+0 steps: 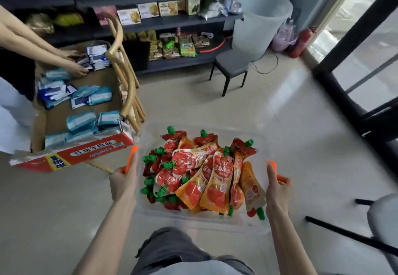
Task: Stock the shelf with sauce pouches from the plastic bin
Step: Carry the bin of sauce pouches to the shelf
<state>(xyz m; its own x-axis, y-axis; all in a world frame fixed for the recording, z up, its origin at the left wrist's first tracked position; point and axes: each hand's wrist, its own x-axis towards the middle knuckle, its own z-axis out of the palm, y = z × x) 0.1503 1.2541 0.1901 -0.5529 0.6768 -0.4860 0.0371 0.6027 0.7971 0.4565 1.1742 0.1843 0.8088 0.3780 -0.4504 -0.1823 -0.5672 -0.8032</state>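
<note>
We hold the clear plastic bin (215, 221) heaped with tomato sauce pouches (219, 178), left hand (122, 180) and right hand (277, 188) each curled round an orange handle (130, 158); the shelf (183, 19) stands well ahead

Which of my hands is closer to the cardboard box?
Left. The left hand grips the orange bin handle beside the cardboard box; the right hand grips the opposite handle.

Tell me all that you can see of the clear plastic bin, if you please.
The plastic bin is clear, shallow and rectangular, with no lid on it. It holds red and orange sauce pouches with green caps, lying in a loose heap. The left hand grips its left orange handle, the right hand its right orange handle.
</note>
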